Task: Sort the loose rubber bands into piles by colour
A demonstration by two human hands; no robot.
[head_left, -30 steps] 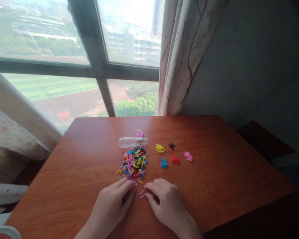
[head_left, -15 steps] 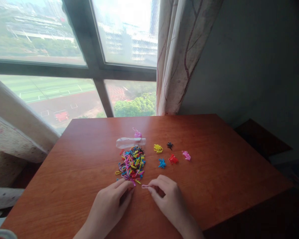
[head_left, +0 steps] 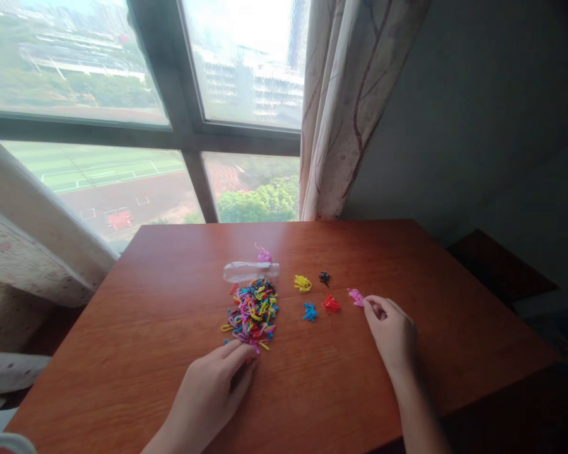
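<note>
My left hand [head_left: 218, 384] rests on the table at the near edge of a mixed heap of small elastic hair ties [head_left: 253, 310] in several colours. Its thumb and fingertips are closed together, right by a magenta tie [head_left: 256, 347]; what they pinch, if anything, I cannot make out. Out to the right, my right hand [head_left: 390, 331] pinches a pink hair tie, mostly hidden by the fingertips, at a small pink pile [head_left: 356, 297]. Between the hands lie little piles of yellow [head_left: 302, 284], black [head_left: 324, 277], red [head_left: 331, 304] and blue ties [head_left: 309, 311].
Behind the mixed heap, a clear plastic bottle-shaped container [head_left: 248, 272] lies on its side, with a purple piece [head_left: 264, 256] next to it. The brown wooden table [head_left: 180, 277] reaches a window with curtains [head_left: 331, 113]. A white rim [head_left: 9, 443] shows at lower left.
My right hand has moved right and away from me, carrying the pink hair tie from beside the mixed heap to the pink pile. My left hand has stayed put.
</note>
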